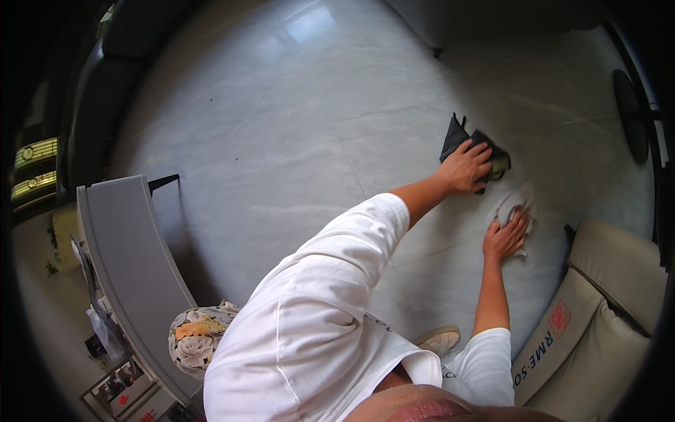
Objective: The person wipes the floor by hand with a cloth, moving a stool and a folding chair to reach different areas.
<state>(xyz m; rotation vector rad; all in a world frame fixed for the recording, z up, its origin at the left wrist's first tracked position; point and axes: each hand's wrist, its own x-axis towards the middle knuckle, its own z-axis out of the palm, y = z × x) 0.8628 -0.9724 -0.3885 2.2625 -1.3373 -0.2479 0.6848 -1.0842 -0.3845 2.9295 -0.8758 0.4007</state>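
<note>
My left hand (466,168) lies over a dark folded cloth item (454,138) with thin straps, low over or on the grey marble-look floor (274,137); whether the fingers grip it cannot be told. Nearer to me and to the right, my right hand (507,235) presses on a crumpled whitish cloth (519,198) on the floor, fingers spread over it. The two cloths lie close together, the dark one farther from me. Parts of both are hidden under my hands.
A beige padded seat (585,316) bearing writing stands at the lower right. At the left is a grey cabinet top (129,269) with a dark leg. A round dark base (630,116) stands at the far right, and a dark piece of furniture (495,21) at the top.
</note>
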